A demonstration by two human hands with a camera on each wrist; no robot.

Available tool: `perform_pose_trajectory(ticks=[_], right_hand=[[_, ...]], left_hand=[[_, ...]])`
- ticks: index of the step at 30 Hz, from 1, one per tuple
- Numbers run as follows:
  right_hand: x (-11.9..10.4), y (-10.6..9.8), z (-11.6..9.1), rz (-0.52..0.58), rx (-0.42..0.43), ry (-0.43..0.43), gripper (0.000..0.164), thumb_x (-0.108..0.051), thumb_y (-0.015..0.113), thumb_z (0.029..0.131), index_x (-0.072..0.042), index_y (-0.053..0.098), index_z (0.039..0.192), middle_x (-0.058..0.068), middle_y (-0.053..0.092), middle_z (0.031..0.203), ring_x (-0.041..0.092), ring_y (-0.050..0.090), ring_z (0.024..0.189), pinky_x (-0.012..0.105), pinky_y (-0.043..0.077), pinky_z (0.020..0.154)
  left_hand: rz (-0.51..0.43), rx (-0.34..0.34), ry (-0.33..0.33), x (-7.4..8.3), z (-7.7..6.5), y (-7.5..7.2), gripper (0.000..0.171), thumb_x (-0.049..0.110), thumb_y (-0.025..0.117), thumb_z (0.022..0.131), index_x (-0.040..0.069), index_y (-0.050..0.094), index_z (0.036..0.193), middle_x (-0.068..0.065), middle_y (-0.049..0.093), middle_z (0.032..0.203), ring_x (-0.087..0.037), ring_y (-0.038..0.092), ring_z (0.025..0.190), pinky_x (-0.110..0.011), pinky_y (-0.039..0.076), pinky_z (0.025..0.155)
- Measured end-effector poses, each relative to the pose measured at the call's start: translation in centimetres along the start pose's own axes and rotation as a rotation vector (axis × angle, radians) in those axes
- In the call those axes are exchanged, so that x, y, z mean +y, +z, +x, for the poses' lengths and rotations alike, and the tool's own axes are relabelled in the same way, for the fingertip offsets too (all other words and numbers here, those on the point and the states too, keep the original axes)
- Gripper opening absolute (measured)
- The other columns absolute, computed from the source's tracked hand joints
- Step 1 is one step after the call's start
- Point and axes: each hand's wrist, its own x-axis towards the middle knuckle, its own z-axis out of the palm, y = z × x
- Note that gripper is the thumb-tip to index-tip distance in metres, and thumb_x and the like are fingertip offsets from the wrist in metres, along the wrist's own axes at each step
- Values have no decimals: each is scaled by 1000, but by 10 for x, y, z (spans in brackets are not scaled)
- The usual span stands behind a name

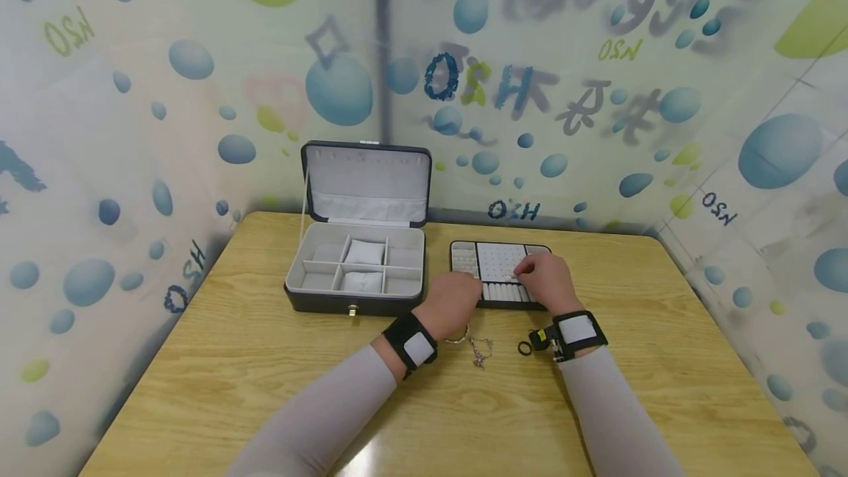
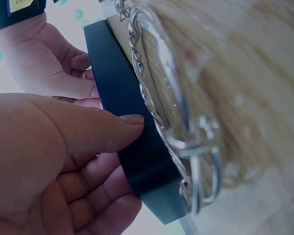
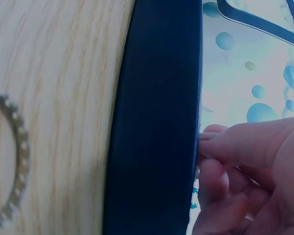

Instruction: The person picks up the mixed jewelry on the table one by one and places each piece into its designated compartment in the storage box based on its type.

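Note:
A dark-sided jewelry tray [image 1: 510, 305] with a dotted white panel and ring rolls lies on the table. My left hand [image 1: 453, 302] grips its front left corner, the thumb pressed against the outer wall [image 2: 115, 73] and the other fingers curled at the far side. Above the panel, my right hand [image 1: 550, 282] pinches what looks like a small pale earring [image 1: 509, 277], mostly hidden by the fingertips. Close to the left hand lies a silver bangle [image 2: 175, 68]. A charm bracelet [image 1: 478, 353] and a dark round band [image 1: 525, 348] lie in front of the tray.
Left of the tray stands an open jewelry box [image 1: 324, 304], its lid [image 1: 367, 175] raised, with several compartments and two white cushions [image 1: 364, 252]. The wooden table [image 1: 265, 374] meets patterned walls at the back and sides.

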Motion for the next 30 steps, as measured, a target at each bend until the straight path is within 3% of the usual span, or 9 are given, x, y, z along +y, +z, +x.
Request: perform_pose_trajectory(ticks=[15, 30], right_hand=[[-4, -4, -2, -6, -5, 13, 10, -5, 73, 96, -4, 83, 94, 17, 78, 108, 31, 66, 97, 48, 55, 84], [-1, -32, -13, 64, -44, -20, 13, -9, 73, 97, -5, 83, 103, 18, 79, 114, 35, 73, 102, 49, 60, 84]], left_hand=[[-12, -13, -11, 0, 0, -1, 14, 10, 69, 100, 18, 75, 89, 1, 71, 82, -13, 67, 74, -32, 53, 51], [-9, 13, 15, 1, -2, 1, 21, 9, 66, 102, 18, 70, 84, 2, 67, 76, -11, 62, 67, -29, 49, 47]])
